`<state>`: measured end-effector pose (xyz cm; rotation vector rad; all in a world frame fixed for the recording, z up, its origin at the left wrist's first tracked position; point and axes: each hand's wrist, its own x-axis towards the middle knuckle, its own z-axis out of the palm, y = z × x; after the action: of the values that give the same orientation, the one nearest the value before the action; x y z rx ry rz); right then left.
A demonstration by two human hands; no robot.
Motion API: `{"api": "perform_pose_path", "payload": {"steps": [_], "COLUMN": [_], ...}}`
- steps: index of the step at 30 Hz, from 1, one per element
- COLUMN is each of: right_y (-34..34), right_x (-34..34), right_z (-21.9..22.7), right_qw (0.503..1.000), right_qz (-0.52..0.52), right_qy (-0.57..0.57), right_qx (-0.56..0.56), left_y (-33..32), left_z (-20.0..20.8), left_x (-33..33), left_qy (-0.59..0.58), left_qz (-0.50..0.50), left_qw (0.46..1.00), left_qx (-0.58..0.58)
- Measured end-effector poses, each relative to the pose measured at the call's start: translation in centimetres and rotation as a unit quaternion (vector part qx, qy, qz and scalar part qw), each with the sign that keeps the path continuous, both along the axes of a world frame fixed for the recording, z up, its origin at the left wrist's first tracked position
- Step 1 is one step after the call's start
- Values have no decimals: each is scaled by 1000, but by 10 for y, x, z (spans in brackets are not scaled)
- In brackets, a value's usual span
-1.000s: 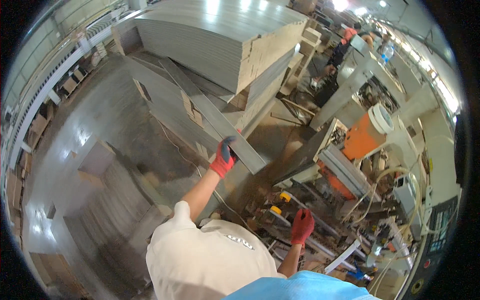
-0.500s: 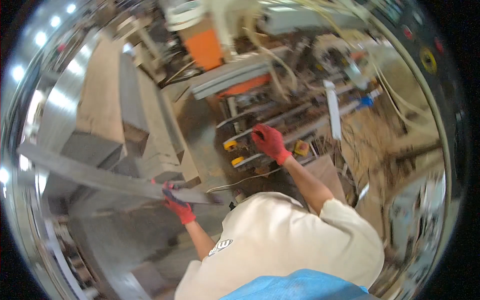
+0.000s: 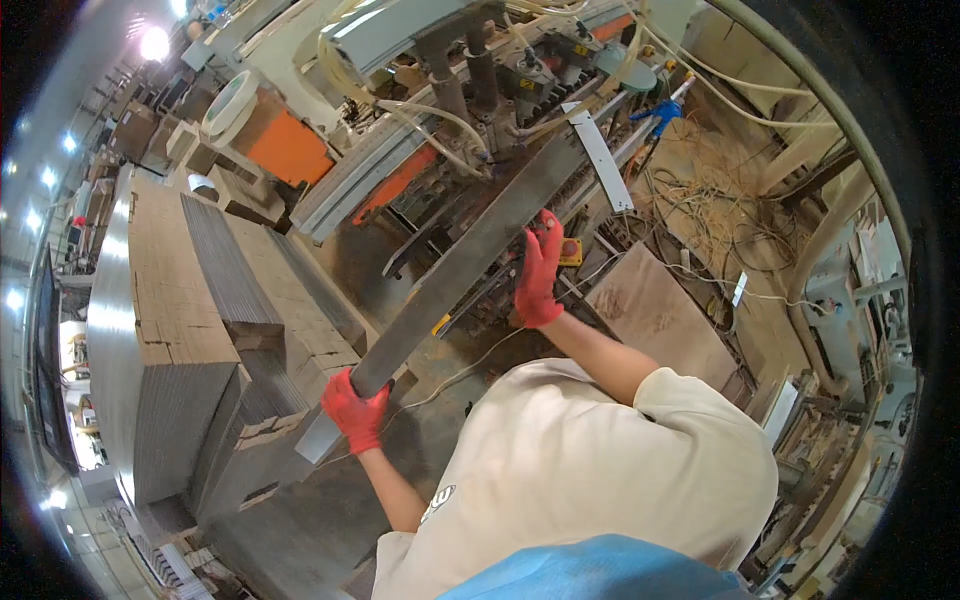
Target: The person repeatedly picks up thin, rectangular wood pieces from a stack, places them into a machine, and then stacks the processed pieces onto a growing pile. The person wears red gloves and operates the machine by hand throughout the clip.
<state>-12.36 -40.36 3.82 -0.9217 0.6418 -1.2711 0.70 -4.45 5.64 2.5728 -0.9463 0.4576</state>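
A long, narrow grey-brown board [image 3: 450, 268] slants from the lower left up to the machine at the upper right. My left hand [image 3: 357, 408], in a red glove, is closed around the board close to its lower end, which sticks out past the glove. Farther up, my right hand [image 3: 540, 275], also red-gloved, holds the board's right edge with its fingers and thumb. Part of its grip is hidden at that edge. The board's far end lies over the machine [image 3: 480, 85], below its vertical posts.
Stacked boards [image 3: 180, 290] stand at the left. An orange and white bin [image 3: 285, 140] is behind them. A white strip [image 3: 600, 160] and a yellow box [image 3: 570, 252] lie right of the board. Pale hoses [image 3: 430, 110] hang over the machine; a brown panel [image 3: 660, 310] lies at the right.
The board has swung from the left across to the machine, in my left hand. My right hand, which was free of it, now holds its edge. The view has turned.
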Motion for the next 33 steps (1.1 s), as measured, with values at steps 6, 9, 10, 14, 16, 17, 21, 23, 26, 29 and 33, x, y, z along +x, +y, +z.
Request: {"api": "perform_pose_path", "payload": {"steps": [6,9,10,14,16,17,21,23,26,29,33], "right_y": [-68,-90,-92,-109,-123,-132,-114,-142,-146,-162,-183], "right_x": [30,65,73,117,137,144,138,131,108,71,-21], "right_z": [-41,-54,-51,-69,-85,-95,-81,-98,-75,-60,25], "right_qw": [980,975,968,952,944,939,931,932,834,916,697], "right_qz": [156,165,186,223,216,208,312,264,231,259,-191], "right_qy": [62,136,168,211,249,273,189,233,388,285,601], "right_qx": [106,59,33,-3,-7,-8,-10,-83,-316,-111,-343], "left_y": [-33,-49,-51,-62,-76,-85,-59,-95,-86,-86,-80], "left_z": [-13,-14,-12,-9,-2,2,-11,1,-2,-6,-7], "left_x": [72,109,116,147,155,158,165,164,168,174,171], "left_qy": [69,61,68,86,92,94,99,109,114,90,111], "left_qz": [-46,-80,-78,-57,-51,-49,-38,-71,-60,-57,-49], "left_qw": [993,992,992,991,988,987,988,987,985,984,984], "left_qx": [82,74,68,90,110,120,111,90,116,143,128]}}
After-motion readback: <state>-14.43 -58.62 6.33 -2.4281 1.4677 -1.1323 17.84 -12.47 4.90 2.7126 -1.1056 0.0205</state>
